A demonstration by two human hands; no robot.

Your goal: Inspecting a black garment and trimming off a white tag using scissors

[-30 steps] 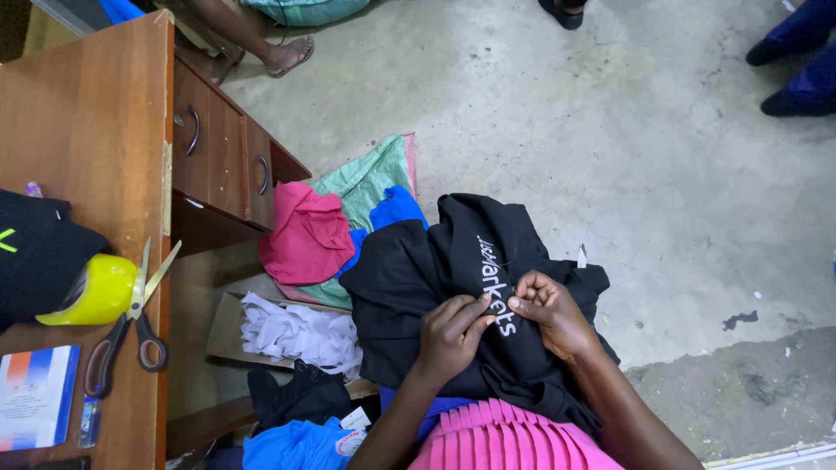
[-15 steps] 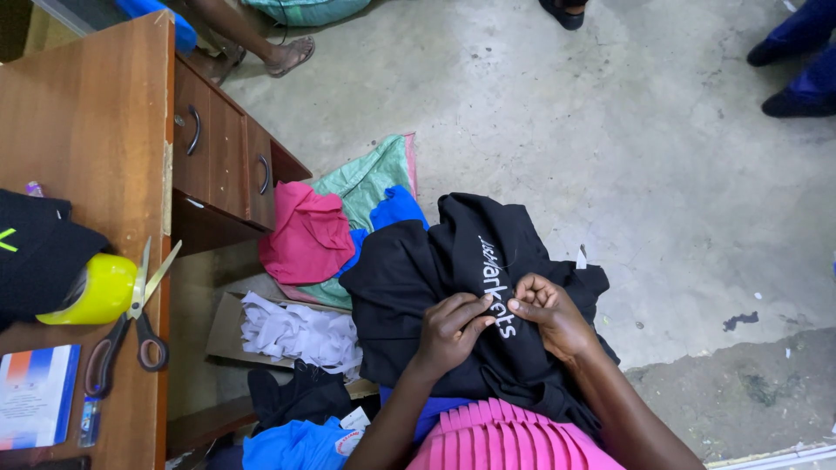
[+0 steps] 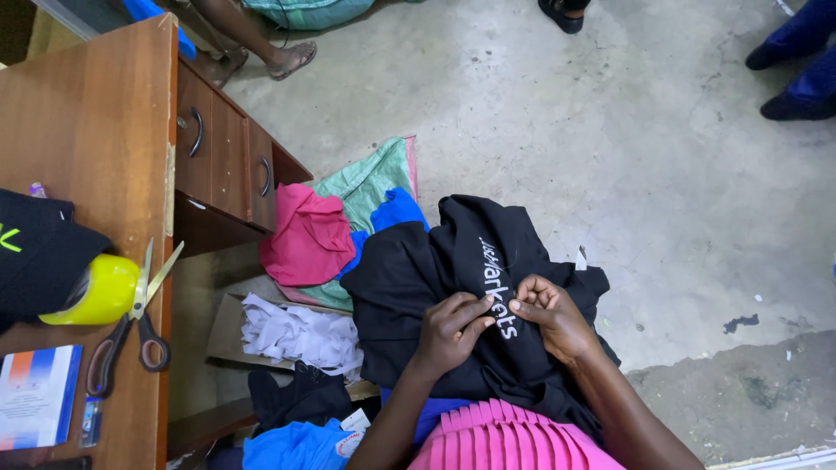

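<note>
The black shirt [image 3: 461, 287] lies bunched on the person's lap. It looks soft, floppy and light. The left hand [image 3: 448, 331] and right hand [image 3: 550, 318] both pinch the cloth by the white letters, maybe holding something tiny too.

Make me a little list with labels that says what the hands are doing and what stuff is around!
Left hand: pinching the black garment
Right hand: pinching the same garment, close beside the left
Garment: bunched on the lap, white lettering on top
Lap: pink pleated skirt
Floor pile: pink cloth, green cloth, blue cloth, white scraps
Desk: scissors, yellow container, booklet
Others: feet at the top edge
</note>
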